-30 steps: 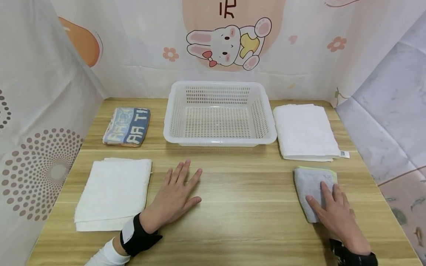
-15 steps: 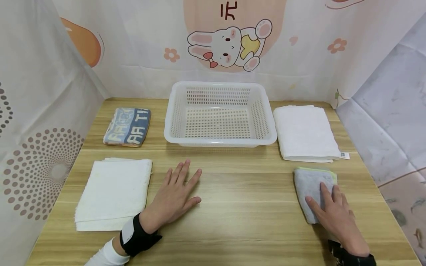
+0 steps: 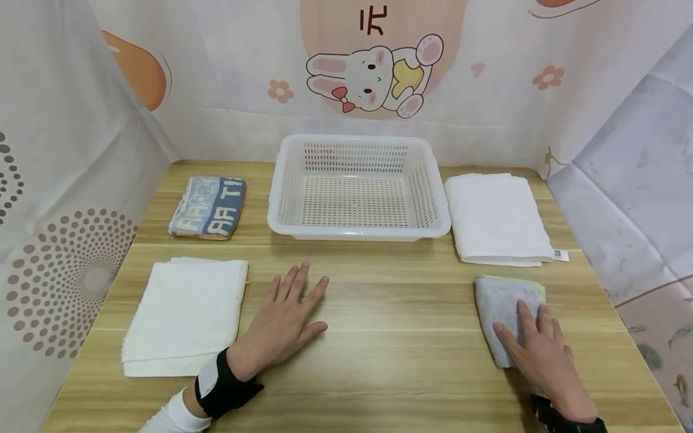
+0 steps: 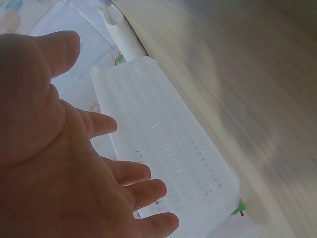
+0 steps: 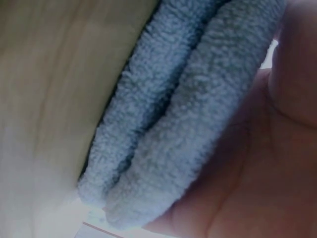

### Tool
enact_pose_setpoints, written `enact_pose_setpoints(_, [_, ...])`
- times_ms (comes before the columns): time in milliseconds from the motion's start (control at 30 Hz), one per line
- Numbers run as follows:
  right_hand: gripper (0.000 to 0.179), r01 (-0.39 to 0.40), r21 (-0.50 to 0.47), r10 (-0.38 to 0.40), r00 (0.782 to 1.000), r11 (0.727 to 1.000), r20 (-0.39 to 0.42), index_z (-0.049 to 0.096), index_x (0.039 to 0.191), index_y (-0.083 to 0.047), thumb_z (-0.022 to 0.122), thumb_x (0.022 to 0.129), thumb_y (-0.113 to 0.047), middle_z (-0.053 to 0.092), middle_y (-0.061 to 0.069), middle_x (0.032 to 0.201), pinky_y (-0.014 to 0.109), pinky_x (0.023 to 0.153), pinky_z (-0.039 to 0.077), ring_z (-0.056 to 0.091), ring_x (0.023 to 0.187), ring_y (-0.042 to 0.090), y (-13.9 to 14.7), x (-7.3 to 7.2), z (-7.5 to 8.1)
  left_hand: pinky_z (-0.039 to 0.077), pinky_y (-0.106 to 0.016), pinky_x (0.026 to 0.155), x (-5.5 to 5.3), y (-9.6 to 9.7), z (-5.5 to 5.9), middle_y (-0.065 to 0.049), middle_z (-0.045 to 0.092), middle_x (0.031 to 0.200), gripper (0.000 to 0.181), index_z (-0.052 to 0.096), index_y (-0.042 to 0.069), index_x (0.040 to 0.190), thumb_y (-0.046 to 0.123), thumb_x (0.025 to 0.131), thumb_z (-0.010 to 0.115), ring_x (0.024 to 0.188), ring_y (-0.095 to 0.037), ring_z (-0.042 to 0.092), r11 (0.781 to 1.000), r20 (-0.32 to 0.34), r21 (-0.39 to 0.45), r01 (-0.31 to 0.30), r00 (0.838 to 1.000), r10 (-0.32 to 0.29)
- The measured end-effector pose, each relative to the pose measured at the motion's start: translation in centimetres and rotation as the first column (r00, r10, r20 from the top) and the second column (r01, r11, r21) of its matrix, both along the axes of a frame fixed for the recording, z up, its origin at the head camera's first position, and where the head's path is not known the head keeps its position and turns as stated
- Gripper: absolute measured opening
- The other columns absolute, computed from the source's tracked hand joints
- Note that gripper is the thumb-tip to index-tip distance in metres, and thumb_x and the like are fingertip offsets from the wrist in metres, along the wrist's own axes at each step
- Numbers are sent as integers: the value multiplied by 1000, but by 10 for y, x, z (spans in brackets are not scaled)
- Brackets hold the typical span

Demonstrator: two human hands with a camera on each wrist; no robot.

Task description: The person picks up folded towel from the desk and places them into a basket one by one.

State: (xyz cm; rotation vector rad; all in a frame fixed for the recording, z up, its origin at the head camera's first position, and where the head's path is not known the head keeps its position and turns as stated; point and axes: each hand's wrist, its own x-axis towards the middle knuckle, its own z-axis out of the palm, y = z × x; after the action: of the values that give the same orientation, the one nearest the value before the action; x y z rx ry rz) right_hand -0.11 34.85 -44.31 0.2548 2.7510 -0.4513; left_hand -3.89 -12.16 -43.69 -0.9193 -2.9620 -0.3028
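Observation:
My right hand point(image 3: 544, 355) rests on a folded grey towel point(image 3: 500, 300) with a yellow-green edge, its fingers spread over the top. Close up in the right wrist view, the grey towel point(image 5: 163, 119) shows thick, stacked layers with the palm point(image 5: 237, 183) against it. My left hand point(image 3: 278, 325) lies over the wooden table with fingers extended, holding nothing. Just left of it is a folded white towel point(image 3: 186, 313). The left wrist view shows the left hand's palm point(image 4: 64, 163) and spread fingers, with the white basket point(image 4: 158, 134) beyond.
A white perforated basket point(image 3: 360, 231) stands at the back middle of the wooden table point(image 3: 390, 355). Right of it lies another folded white towel point(image 3: 498, 216) with a tag. A small blue patterned towel point(image 3: 208, 207) sits at the back left. Printed curtains point(image 3: 216, 72) border the table.
My right hand and the grey towel have shifted slightly left and toward me. The left hand has kept its place, and the view has tilted a little.

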Motion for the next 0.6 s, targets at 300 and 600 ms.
enact_pose_setpoints(300, [94,4,-3,-4,1000,1000,19,7,154,10,32,101,-63,-6,49,148,84,89,19,4,132,70,0,-1,-1,26,-63,111,0,0,-1,-28,20,159,73,36,15,155,53,96,58,146,-44,25,1000,-17,-3,0,1000,0])
enact_pose_setpoints(600, [94,0,10,0,1000,1000,20,8,154,10,32,101,-64,-5,50,147,84,89,20,5,131,70,-1,1,-2,26,-63,112,0,0,-1,-28,20,159,74,35,15,155,53,96,57,146,-44,24,1000,-5,0,3,1000,-3])
